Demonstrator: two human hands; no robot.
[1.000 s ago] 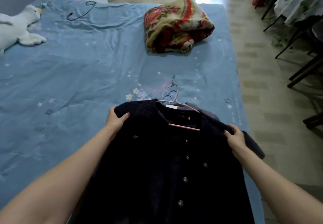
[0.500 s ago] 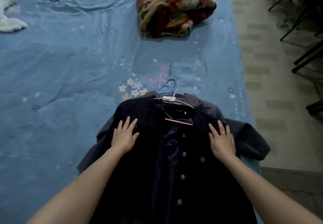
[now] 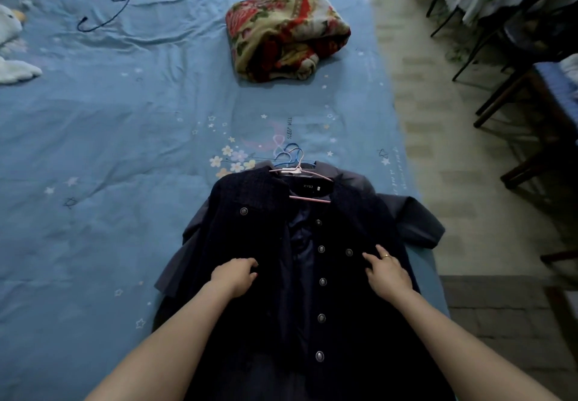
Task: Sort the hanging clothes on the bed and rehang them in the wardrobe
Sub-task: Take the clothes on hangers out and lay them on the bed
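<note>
A dark navy buttoned jacket (image 3: 250, 238) lies flat on the blue bed sheet (image 3: 109, 150), still on its pink hanger (image 3: 308, 200). It lies on top of a grey garment (image 3: 416, 222) with a blue hanger hook (image 3: 289, 155) sticking out above the collars. My left hand (image 3: 233, 277) rests on the jacket's left front with fingers curled. Over on the right front, beside the buttons, my right hand (image 3: 386, 271) lies flat with fingers spread. Neither hand grips the cloth.
A folded floral blanket (image 3: 284, 31) sits at the far side of the bed. A dark cable (image 3: 103, 16) and a white plush toy (image 3: 12, 44) lie at the far left. Chairs (image 3: 531, 94) and a covered table stand on the tiled floor to the right.
A second ago both hands gripped the jacket's shoulders and held it up. They laid it on the grey garment, let go, and slid down toward the jacket's middle.
</note>
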